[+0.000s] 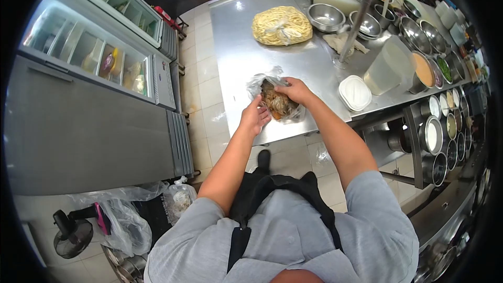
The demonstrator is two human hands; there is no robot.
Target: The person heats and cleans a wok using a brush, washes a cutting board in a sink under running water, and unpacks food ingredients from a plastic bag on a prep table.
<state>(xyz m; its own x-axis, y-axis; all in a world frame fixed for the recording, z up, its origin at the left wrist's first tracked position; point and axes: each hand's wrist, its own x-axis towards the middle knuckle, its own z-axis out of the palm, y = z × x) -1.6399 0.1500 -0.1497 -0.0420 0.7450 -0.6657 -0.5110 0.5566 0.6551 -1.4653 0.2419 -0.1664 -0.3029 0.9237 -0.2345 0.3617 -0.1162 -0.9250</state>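
Note:
A clear plastic bag with brown, shredded-looking food inside lies near the front edge of the steel table; I cannot make out the exact food. My right hand grips the bag's far right rim, thumb toward the contents and fingers partly hidden. At the bag's left side is my left hand, palm turned up, thumb and fingers apart, its fingertips against the plastic. Farther back on the table sits a big bag of yellow noodles.
Steel bowls, a cloth, a white lidded tub and a translucent container stand right on the steel table. A metal post rises there. Glass-topped fridges line the left; a fan is lower left.

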